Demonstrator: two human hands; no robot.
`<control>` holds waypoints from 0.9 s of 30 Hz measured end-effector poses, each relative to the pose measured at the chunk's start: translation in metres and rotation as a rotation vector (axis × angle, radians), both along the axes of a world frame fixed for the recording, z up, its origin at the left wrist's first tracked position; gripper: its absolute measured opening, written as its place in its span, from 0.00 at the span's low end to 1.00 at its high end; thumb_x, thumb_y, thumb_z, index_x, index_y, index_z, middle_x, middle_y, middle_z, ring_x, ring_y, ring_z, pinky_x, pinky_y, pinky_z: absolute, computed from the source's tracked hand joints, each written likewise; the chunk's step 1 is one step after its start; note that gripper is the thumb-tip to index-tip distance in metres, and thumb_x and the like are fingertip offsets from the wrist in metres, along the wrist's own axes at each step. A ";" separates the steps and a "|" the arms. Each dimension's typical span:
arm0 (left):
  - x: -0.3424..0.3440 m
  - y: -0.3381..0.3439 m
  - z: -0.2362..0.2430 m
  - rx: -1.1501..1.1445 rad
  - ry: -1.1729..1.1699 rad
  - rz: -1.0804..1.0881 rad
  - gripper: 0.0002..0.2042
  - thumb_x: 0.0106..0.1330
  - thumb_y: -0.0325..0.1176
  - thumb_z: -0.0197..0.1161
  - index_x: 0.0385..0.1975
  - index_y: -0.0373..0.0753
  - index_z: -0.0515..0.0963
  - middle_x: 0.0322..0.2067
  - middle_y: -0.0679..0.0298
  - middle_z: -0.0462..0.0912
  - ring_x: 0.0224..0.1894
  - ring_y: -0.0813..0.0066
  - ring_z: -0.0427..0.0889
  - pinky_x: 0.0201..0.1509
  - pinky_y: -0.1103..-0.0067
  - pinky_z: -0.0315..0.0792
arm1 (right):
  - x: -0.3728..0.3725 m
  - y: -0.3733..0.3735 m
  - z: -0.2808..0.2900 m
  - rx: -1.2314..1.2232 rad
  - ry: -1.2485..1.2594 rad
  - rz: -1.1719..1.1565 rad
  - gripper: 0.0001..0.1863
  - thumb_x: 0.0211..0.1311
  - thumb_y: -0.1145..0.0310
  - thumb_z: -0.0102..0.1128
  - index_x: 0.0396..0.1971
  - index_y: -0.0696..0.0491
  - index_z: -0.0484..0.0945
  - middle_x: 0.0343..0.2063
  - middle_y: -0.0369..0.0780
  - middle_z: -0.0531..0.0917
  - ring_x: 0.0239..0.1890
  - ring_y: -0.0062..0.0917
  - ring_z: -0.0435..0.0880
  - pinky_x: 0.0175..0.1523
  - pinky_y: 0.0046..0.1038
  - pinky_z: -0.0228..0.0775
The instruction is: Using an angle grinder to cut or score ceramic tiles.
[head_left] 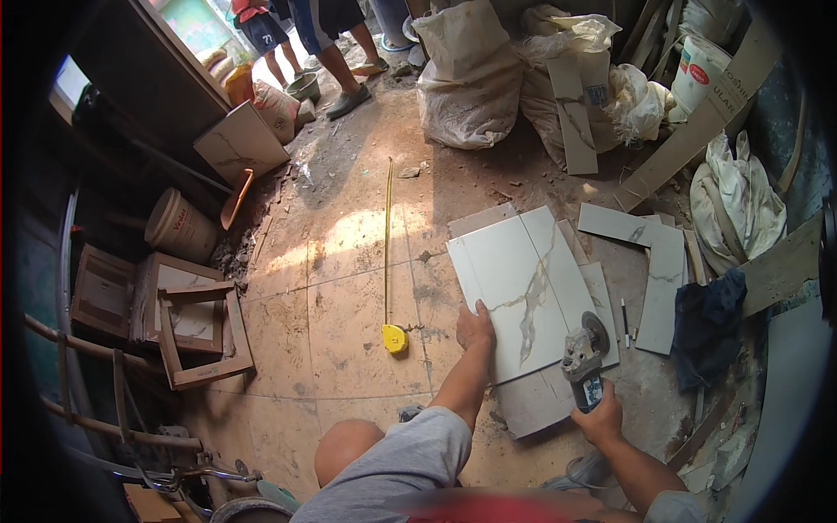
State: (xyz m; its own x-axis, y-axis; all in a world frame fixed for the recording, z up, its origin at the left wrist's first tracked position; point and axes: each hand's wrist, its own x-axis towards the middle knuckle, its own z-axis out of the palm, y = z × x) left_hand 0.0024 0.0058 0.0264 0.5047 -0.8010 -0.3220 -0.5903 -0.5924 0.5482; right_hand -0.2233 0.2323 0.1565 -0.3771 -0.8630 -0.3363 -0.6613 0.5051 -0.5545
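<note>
Grey sleeve (384, 466) at 6–7 o'clock, closest to camera, blurred red strip (506, 506) just beside it at the lower edge.

Tile (523, 292): at 4 o'clock, flat on a loose pile of other pieces. White, glossy, grey-gold veining, heaviest through the middle. One thin straight line runs along its length; can't tell if that's a mark or a joint. Sits skewed to the floor grid.

Left hand (475, 327) is on the tile's left edge, thumb up; other fingers partly hidden, can't tell how they're set. Right hand (600, 417) at 4 o'clock has its fingers wrapped round the angle grinder (580, 359). Disc (595, 334) is by the tile's right edge; can't tell if it's touching. Grinder blocks view of the lower right corner.

Around it: L-shaped tile piece (667, 261) at 3 o'clock, marker (625, 322) between it and the pile, dark blue cloth (711, 336) just beyond. Yellow tape measure (395, 339) at 6 o'clock, blade out toward 12, well clear of the tile.

Big white sack (471, 78) at 1 o'clock, long plank (697, 122) at 2. Wooden frame (205, 375) at 8, bucket (181, 225) at 9. Other people's legs (336, 61) at 11.
</note>
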 end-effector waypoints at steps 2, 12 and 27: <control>0.000 0.000 -0.002 -0.014 -0.001 0.003 0.23 0.69 0.53 0.50 0.45 0.36 0.75 0.39 0.45 0.83 0.45 0.45 0.82 0.51 0.57 0.73 | 0.007 -0.029 0.003 -0.051 -0.015 0.005 0.36 0.38 0.62 0.71 0.50 0.56 0.66 0.33 0.53 0.81 0.36 0.51 0.82 0.43 0.46 0.74; 0.005 -0.001 -0.004 0.021 0.006 0.001 0.22 0.71 0.52 0.47 0.46 0.36 0.73 0.40 0.45 0.82 0.45 0.44 0.82 0.51 0.56 0.72 | 0.060 -0.145 0.002 -0.223 -0.113 0.085 0.35 0.39 0.60 0.70 0.49 0.57 0.67 0.32 0.52 0.82 0.36 0.50 0.83 0.43 0.45 0.75; 0.003 -0.004 0.002 0.003 -0.003 -0.015 0.22 0.71 0.51 0.46 0.42 0.34 0.73 0.37 0.41 0.82 0.43 0.40 0.81 0.48 0.54 0.72 | 0.089 -0.234 -0.045 -0.203 -0.050 0.033 0.35 0.40 0.60 0.71 0.49 0.57 0.68 0.35 0.53 0.82 0.38 0.50 0.83 0.45 0.45 0.76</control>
